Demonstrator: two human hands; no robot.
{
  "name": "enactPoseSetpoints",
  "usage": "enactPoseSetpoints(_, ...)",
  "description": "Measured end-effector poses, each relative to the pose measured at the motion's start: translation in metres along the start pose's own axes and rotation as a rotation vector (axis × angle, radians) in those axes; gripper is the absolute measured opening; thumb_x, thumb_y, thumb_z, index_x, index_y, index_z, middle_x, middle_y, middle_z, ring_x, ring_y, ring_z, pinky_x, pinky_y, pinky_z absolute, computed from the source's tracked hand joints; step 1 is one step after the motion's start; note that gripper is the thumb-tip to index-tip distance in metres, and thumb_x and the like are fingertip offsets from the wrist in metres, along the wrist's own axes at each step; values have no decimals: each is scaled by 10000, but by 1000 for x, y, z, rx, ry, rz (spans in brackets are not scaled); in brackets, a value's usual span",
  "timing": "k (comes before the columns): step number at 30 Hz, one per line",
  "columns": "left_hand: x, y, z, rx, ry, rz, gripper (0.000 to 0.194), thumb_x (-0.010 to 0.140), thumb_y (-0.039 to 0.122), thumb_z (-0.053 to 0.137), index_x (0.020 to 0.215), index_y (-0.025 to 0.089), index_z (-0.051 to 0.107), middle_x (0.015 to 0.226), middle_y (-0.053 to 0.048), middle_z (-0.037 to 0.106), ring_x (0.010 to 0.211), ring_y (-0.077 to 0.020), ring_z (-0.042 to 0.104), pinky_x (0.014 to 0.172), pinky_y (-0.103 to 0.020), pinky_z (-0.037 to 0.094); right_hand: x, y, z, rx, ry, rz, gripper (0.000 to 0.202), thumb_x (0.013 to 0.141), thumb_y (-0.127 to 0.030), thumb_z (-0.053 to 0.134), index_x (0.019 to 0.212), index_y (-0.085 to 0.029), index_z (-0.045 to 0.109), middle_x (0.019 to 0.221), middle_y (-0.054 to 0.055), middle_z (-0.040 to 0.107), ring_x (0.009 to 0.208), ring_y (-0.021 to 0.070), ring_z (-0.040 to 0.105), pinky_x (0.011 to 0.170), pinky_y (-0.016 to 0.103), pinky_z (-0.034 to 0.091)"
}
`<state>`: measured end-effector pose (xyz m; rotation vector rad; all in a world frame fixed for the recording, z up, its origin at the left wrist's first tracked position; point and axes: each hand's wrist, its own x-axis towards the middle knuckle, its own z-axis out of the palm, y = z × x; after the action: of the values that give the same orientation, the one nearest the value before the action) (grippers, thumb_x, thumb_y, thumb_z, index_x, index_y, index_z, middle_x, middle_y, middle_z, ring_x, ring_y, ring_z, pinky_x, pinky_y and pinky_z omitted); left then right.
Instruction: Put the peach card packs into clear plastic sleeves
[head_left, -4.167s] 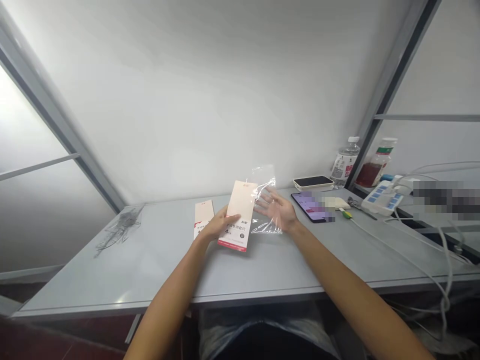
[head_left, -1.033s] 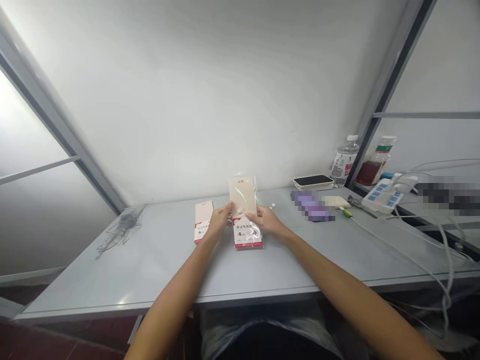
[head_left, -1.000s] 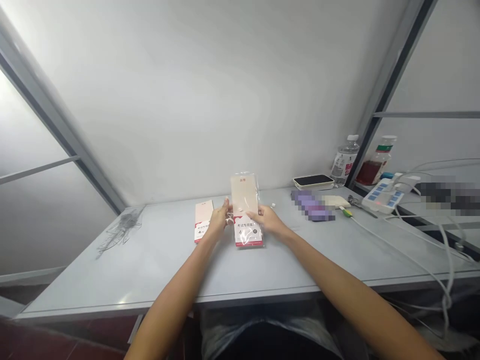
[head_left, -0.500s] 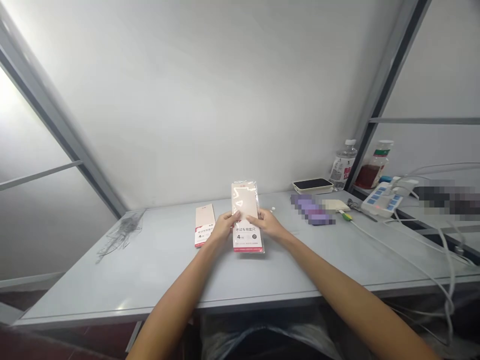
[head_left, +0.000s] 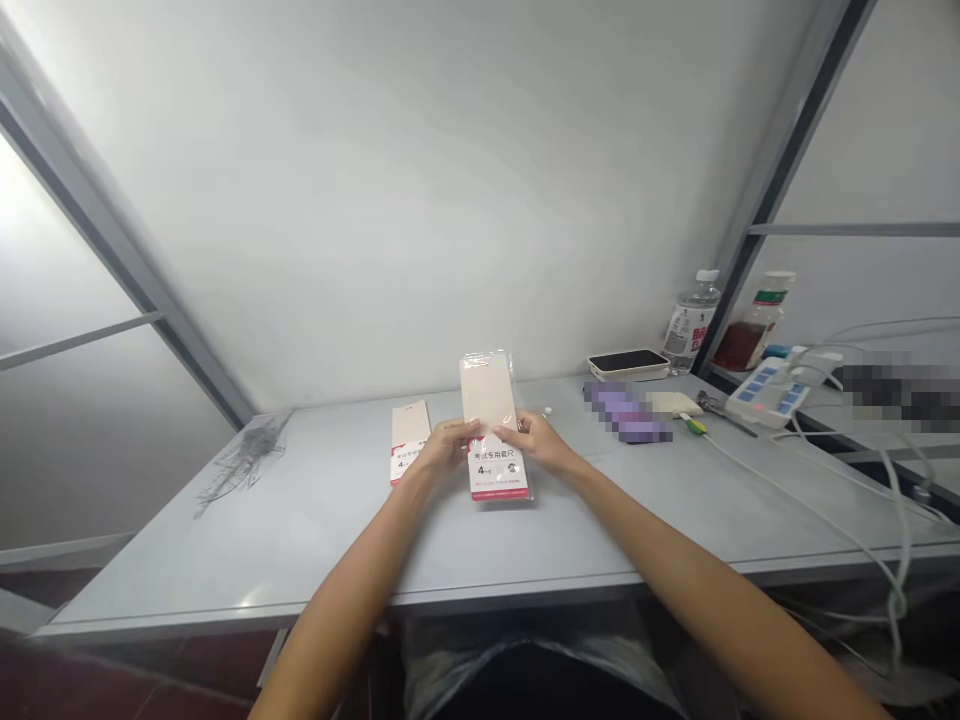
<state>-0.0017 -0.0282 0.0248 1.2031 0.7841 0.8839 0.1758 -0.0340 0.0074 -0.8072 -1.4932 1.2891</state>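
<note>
My left hand (head_left: 448, 447) and right hand (head_left: 543, 441) clamp the 2 long edges of a clear-sleeved card packet (head_left: 489, 395), thumbs on its front. It is positioned over the desk (head_left: 315, 545). A 2nd packet (head_left: 409, 426) lies just beside my left hand.

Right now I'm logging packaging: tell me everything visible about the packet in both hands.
The packet is a narrow rectangle in clear, plastic-looking film: cream above, white with print and a 4 below, red bottom edge. The left hand and right hand grip its sides, its top tilted slightly left; whether it touches the desk is unclear.
</note>
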Motion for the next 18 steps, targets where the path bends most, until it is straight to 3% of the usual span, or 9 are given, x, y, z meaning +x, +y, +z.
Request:
enactPoseSetpoints(7, 0, 0, 0, -63, 23, 28, 380, 725, 518, 593, 830, 158, 654, 791, -80, 660, 714, -180, 588, 662, -299, 421, -1, -6, 3, 5, 30, 25, 421, 664, -447, 690, 950, -145, 624, 894, 81, 685, 808, 239, 643, 708, 358, 498)
enactPoseSetpoints(18, 2, -3, -1, 81, 64, 51, 341, 674, 460, 671, 685, 121, 638, 707, -74, 638, 652, -158, 575, 631, -282, 418, 1, 3, 1, -46, -32, -5, 435, 672, -464, 679, 965, -148, 614, 923, 82, 686, 838, 247, 647, 711, 362, 509)
